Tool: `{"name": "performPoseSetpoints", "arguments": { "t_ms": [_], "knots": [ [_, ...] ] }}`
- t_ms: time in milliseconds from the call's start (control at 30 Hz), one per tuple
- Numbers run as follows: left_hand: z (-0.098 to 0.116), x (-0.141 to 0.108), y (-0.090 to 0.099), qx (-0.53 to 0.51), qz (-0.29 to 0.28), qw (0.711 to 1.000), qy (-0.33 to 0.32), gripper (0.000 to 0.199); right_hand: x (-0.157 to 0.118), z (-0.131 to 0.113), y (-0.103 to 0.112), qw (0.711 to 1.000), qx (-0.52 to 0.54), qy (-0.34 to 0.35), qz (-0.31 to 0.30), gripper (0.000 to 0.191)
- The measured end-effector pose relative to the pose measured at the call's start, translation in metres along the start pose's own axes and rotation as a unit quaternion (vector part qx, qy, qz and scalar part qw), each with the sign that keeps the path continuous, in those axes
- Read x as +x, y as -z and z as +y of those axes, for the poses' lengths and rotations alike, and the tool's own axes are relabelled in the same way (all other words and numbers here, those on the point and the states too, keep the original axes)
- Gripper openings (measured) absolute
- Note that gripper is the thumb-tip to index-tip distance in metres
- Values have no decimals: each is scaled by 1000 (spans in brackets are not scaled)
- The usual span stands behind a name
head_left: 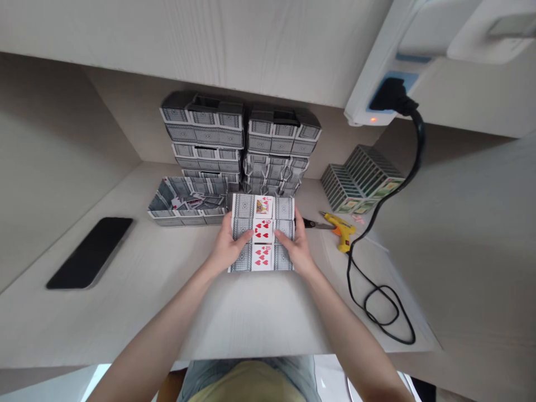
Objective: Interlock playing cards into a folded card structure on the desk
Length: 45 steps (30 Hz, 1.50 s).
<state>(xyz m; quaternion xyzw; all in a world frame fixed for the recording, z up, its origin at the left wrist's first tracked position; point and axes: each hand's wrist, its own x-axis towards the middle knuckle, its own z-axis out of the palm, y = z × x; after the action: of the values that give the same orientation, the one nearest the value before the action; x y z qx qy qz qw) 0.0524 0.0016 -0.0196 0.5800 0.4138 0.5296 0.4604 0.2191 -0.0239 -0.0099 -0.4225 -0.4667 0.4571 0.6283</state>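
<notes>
Between my two hands is a panel of playing cards [263,255], with grey patterned backs at both sides and a middle column of heart cards face up. My left hand [227,241] grips its left edge, thumb lying on the front. On the right edge, my right hand [298,243] holds it the same way. The fingers behind the panel are hidden. Just beyond it stand stacked boxes made of cards [276,146]. To the left of the panel, an open card box [188,219] contains loose playing cards.
A black phone [90,254] lies at the left. At the right are a yellow glue gun [344,230], its looped black cord [383,290], partly hidden scissors [320,225] and stacked card packs [362,176]. A power strip [377,89] hangs on the shelf edge [209,50] overhead.
</notes>
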Motion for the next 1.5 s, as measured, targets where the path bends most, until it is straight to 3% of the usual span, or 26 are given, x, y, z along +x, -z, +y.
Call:
{"name": "performPoseSetpoints", "arguments": {
  "t_ms": [1500],
  "knots": [
    [2, -2, -3, -34, 28, 999, -4, 53, 1, -2, -1, 999, 48, -3, -2, 73]
  ]
}}
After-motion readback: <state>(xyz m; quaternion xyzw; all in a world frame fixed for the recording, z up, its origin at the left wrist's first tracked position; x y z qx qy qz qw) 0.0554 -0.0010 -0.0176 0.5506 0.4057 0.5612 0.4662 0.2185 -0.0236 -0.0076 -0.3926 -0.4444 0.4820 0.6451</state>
